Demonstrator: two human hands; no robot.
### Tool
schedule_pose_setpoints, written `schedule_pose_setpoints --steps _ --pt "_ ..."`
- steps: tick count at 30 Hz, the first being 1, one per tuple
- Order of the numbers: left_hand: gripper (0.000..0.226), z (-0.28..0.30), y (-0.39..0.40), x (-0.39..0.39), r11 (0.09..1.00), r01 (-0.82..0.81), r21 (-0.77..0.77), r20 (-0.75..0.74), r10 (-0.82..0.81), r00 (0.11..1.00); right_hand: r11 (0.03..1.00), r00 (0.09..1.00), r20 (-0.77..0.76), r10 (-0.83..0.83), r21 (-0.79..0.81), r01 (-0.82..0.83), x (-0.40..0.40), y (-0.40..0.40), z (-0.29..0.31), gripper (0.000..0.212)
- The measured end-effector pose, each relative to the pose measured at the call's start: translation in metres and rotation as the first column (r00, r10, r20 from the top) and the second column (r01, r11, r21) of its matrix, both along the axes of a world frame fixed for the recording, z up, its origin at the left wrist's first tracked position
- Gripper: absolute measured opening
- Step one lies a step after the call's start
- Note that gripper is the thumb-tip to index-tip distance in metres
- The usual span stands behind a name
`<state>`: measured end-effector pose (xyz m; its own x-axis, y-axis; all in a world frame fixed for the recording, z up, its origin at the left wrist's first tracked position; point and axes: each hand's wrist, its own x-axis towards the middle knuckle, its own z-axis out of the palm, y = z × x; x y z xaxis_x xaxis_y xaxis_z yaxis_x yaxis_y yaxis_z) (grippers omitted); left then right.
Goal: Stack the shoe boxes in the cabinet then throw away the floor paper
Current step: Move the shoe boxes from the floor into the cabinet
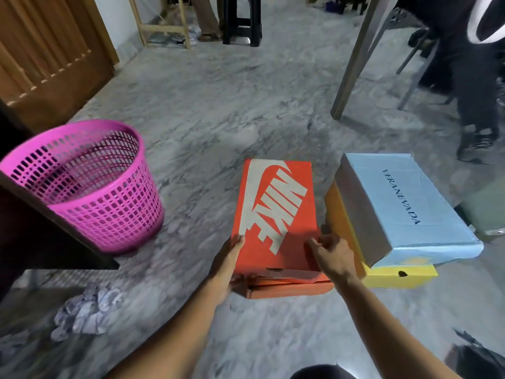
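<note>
An orange shoe box (276,214) with a white logo lies on the marble floor at the centre. My left hand (232,266) grips its near left corner and my right hand (332,255) grips its near right edge. To its right a light blue box (410,209) rests on a yellow box (396,274). Crumpled white paper (84,310) lies on the floor at the lower left. A dark cabinet edge (41,228) juts in from the left.
A pink mesh waste basket (90,187) stands on the floor left of the orange box. A table leg (355,56) rises at the upper right, with a person's dark-clad legs (475,91) beyond it. A brown door (49,50) and stools (241,20) are at the back.
</note>
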<state>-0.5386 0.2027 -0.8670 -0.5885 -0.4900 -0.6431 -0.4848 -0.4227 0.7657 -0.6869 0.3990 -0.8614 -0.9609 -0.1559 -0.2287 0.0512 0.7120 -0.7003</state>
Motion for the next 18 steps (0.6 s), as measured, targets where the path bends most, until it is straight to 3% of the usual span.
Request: schedule_pose_setpoints --steps 3,6,7,9,12,14,16,18 --pt "0.064 0.003 -0.008 0.025 0.994 -0.028 0.102 -0.027 0.031 0.999 0.992 0.997 0.081 0.013 -0.128 -0.002 -0.003 -0.007 0.007 0.044" --pt "0.062 0.006 -0.018 0.056 0.995 -0.028 0.099 -0.064 0.034 0.997 0.931 0.959 0.268 0.088 -0.364 0.016 -0.009 -0.021 0.014 0.092" --pt "0.06 0.01 -0.02 0.067 0.994 -0.018 0.104 -0.07 0.025 0.997 0.902 0.932 0.328 0.157 -0.433 0.0 -0.01 -0.027 0.017 0.094" --pt "0.058 0.017 -0.028 0.093 0.995 0.017 0.095 -0.119 -0.006 0.993 0.822 0.888 0.349 0.299 -0.567 -0.054 -0.003 -0.044 0.035 0.079" --pt "0.078 0.023 -0.042 0.131 0.996 0.059 0.06 -0.201 -0.046 0.979 0.672 0.856 0.282 0.433 -0.734 -0.098 0.006 -0.065 0.055 0.068" --pt "0.092 0.037 -0.053 0.151 0.995 0.085 -0.042 -0.252 -0.093 0.963 0.591 0.845 0.227 0.484 -0.797 -0.124 0.017 -0.078 0.07 0.068" --pt "0.097 0.057 -0.069 0.167 0.993 -0.056 -0.108 -0.309 0.02 0.951 0.519 0.821 0.122 0.558 -0.823 -0.23 0.032 -0.094 0.092 0.067" --pt "0.092 0.084 -0.095 0.18 0.967 -0.211 -0.142 -0.387 0.142 0.911 0.516 0.784 0.028 0.62 -0.767 -0.381 0.046 -0.112 0.114 0.066"
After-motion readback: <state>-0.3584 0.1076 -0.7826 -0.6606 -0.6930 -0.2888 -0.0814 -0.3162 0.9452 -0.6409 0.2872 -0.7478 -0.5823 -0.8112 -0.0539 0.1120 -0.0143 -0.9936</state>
